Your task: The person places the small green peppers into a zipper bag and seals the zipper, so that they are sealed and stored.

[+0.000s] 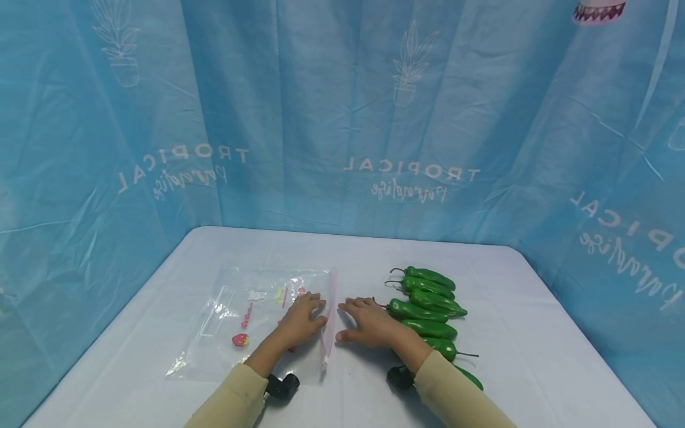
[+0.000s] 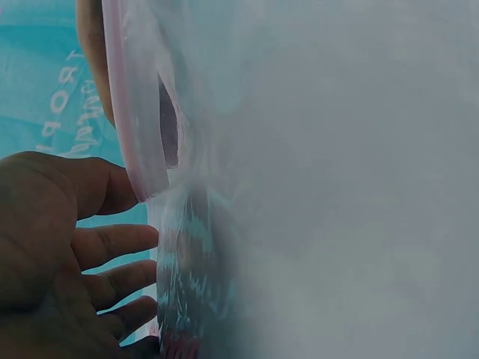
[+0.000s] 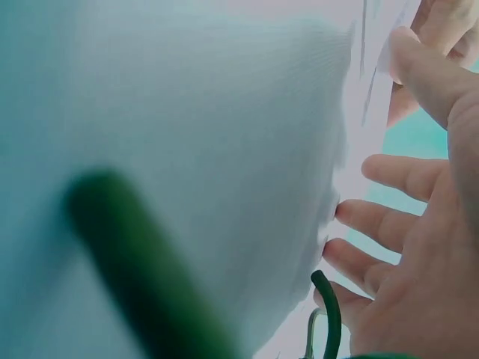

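A clear plastic zip bag [image 1: 209, 356] with printed strawberries and a pink zip strip [image 2: 118, 97] lies flat on the left of the table. My left hand [image 1: 304, 321] rests on the bag by its zip edge, fingers loosely extended. In the left wrist view, the thumb touches the strip, and a narrow gap shows between the bag's layers. My right hand [image 1: 370, 324] lies with spread fingers between the zip edge and a column of green chili peppers [image 1: 428, 302], holding nothing. The right forearm partly hides the lower peppers. A curved pepper stem [image 3: 331, 314] shows near that hand.
The white-covered table [image 1: 535, 356] has rounded far corners. A blue printed curtain [image 1: 321, 119] hangs behind it and along both sides. Black wrist devices [image 1: 283, 387] sit under both wrists. A blurred green stem [image 3: 142, 277] is close to the right wrist camera.
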Tool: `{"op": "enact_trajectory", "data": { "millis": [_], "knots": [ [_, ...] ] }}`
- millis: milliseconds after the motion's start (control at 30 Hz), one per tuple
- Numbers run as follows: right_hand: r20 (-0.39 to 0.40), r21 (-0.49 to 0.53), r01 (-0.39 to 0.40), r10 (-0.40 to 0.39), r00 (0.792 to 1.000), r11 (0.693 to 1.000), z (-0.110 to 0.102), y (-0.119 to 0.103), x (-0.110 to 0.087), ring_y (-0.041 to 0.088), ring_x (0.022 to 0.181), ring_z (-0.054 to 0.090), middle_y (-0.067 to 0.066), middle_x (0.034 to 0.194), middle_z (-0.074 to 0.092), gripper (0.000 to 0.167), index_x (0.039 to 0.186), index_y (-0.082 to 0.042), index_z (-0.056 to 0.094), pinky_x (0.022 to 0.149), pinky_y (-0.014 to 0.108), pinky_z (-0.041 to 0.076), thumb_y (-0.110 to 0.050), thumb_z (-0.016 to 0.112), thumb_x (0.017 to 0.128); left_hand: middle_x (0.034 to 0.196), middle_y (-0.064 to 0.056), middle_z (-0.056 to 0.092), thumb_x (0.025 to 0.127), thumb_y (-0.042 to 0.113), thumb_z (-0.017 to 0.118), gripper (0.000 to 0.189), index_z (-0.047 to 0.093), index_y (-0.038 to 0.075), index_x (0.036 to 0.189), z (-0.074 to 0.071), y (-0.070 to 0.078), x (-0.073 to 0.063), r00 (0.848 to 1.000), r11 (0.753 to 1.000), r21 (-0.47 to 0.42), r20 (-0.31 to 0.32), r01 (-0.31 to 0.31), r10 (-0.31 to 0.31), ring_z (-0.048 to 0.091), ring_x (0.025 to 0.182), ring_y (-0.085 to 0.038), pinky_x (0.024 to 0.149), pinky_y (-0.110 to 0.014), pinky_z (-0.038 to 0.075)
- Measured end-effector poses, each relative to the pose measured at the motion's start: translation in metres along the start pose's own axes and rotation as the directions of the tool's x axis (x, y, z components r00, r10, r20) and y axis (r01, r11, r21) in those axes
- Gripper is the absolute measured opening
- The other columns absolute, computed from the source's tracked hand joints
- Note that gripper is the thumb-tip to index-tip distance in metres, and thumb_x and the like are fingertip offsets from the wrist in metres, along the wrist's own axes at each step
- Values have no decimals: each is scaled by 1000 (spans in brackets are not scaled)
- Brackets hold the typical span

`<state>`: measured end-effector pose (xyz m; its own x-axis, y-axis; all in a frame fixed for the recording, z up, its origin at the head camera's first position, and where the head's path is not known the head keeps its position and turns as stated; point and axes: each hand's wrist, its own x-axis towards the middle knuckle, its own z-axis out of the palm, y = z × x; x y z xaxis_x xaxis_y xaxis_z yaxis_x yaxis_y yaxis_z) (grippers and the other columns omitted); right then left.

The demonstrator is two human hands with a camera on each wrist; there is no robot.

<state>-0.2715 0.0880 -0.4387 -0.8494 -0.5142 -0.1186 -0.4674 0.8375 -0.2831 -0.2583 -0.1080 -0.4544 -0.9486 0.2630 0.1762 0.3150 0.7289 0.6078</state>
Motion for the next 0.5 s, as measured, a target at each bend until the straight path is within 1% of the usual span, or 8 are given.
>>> {"op": "enact_trajectory", "data": {
  "millis": [67,167,200,267,300,400,433,500],
  "knots": [
    [-3,-6,-1,1,1000,1000,1,0,1,36,139,33,8,150,38,73,142,-21,42,110,53,31,-59,59,83,136,-23,50,85,15,61,39,60,-3,120,0,-1,0,1000,1000,-23,2,6,-6,36,134,-44,110,-57,27],
    [-8,-16,2,-2,1000,1000,3,-1,3,36,139,32,7,151,37,71,142,-21,42,109,54,31,-59,58,84,134,-25,50,85,15,61,39,60,-4,118,1,-6,0,1000,998,-60,-11,-25,24,36,132,-47,109,-59,26],
    [-10,-19,4,-4,1000,1000,3,-1,4,35,139,32,8,151,37,71,142,-21,42,109,54,31,-59,57,84,133,-24,51,87,20,59,38,60,-2,118,2,-8,-1,998,997,-52,-27,-54,52,38,131,-46,108,-59,28],
    [-12,-21,4,-4,1000,1000,5,-1,6,35,140,32,8,151,37,71,142,-22,41,110,54,31,-60,56,84,131,-25,52,86,20,59,38,61,-3,117,3,-10,-1,997,995,-62,-38,-74,72,39,130,-47,107,-59,28],
    [-13,-22,4,-4,1000,1000,6,-1,6,35,140,31,8,151,37,71,142,-22,41,110,53,30,-60,56,85,131,-25,52,86,19,59,37,61,-3,117,3,-10,-1,997,995,-61,-36,-75,72,39,129,-47,107,-59,29],
    [-16,-31,4,-5,1000,1000,7,-2,8,34,140,32,8,151,37,71,142,-21,41,111,53,30,-61,55,85,132,-24,52,86,17,59,36,61,-2,117,2,-7,-1,999,998,-41,-25,-43,42,39,131,-45,109,-57,28],
    [-16,-31,3,-4,1000,1000,7,-3,8,34,140,32,8,151,37,71,142,-21,41,111,53,30,-61,55,85,133,-25,51,83,13,61,37,61,-4,116,1,-4,-1,1000,998,-54,-8,-13,13,37,132,-46,109,-58,27],
    [-17,-32,7,-8,1000,999,7,-3,9,35,140,32,8,151,37,71,142,-21,42,111,53,30,-61,54,85,134,-24,51,83,11,61,36,61,-4,117,0,-2,-1,1000,999,-42,-1,5,-5,37,133,-45,110,-57,27]
  ]
}}
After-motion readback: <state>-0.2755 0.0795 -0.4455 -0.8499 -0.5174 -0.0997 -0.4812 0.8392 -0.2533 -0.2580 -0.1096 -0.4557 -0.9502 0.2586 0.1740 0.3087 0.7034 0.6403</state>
